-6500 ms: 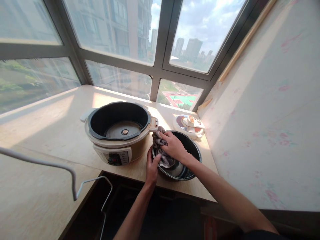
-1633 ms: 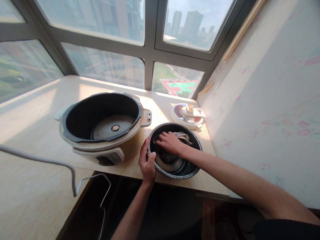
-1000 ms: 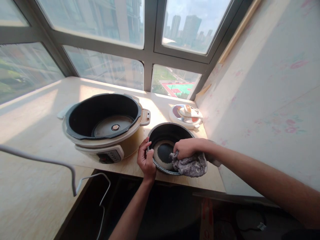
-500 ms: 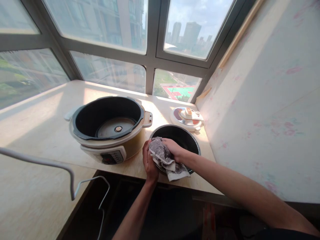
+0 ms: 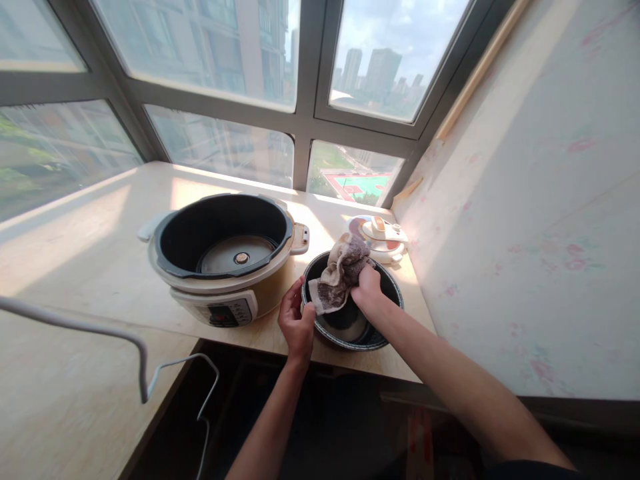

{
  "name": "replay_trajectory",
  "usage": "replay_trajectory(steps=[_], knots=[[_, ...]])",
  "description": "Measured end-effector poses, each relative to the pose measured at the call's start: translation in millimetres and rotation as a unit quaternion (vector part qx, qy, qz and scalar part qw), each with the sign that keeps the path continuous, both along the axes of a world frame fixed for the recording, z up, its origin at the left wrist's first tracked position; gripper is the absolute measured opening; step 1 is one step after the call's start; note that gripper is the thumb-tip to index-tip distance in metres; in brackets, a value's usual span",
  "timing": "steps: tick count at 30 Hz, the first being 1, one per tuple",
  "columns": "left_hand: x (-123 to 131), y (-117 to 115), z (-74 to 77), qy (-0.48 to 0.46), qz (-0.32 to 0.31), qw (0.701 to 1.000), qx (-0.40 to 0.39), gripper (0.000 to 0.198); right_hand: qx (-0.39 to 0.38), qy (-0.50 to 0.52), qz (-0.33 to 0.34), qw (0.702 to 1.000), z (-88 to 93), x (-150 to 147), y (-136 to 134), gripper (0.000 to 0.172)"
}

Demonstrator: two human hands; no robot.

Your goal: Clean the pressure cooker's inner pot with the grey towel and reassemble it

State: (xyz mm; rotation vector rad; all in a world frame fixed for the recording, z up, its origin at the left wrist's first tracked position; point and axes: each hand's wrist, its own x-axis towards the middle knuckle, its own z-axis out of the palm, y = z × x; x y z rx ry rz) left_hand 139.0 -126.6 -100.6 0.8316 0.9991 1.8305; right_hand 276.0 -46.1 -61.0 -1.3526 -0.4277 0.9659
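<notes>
A dark round inner pot stands on the wooden sill near its front edge. My left hand grips the pot's left rim, with the thumb at the inside and the fingers around the outer wall. In my right hand is a bunched grey-and-white cloth, closed in the fingers at the far right part of the rim. The cloth drapes across the pot's opening and hides part of its inside. To the left sits the open cooker body, its dark cavity showing a metal heating plate.
A white cooker lid lies behind the pot, partly covered by the cloth. A flowered wall rises at the right, windows at the back. A grey cable hangs over the sill's front edge at the left.
My right hand has carried the cloth from the pot's near-left rim to its far side. My left hand has shifted slightly, and more of the pot's inside shows.
</notes>
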Motion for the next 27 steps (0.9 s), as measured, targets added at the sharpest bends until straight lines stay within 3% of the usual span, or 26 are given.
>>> replay_trajectory(steps=[6, 14, 18, 22, 27], knots=[[1.7, -0.4, -0.2, -0.009, 0.011, 1.000, 0.010, 0.043, 0.029, 0.024, -0.020, 0.999, 8.6, 25.3, -24.8, 0.013], [1.8, -0.6, -1.0, 0.027, 0.015, 0.999, 0.019, 0.043, 0.074, -0.037, 0.066, 0.994, 50.1, 82.6, -66.1, 0.034], [1.8, -1.4, -0.2, 0.036, 0.015, 0.999, 0.029, 0.041, 0.081, -0.035, 0.042, 0.995, 66.0, 108.6, -87.2, 0.040], [-1.4, -2.3, -0.3, 0.064, 0.012, 0.997, 0.047, 0.032, 0.066, -0.010, -0.017, 0.998, 64.2, 123.7, -111.8, 0.042], [-12.5, -3.4, 3.4, 0.152, -0.011, 0.987, 0.058, 0.027, 0.035, -0.063, -0.003, 0.997, 45.7, 134.9, -140.9, 0.044]])
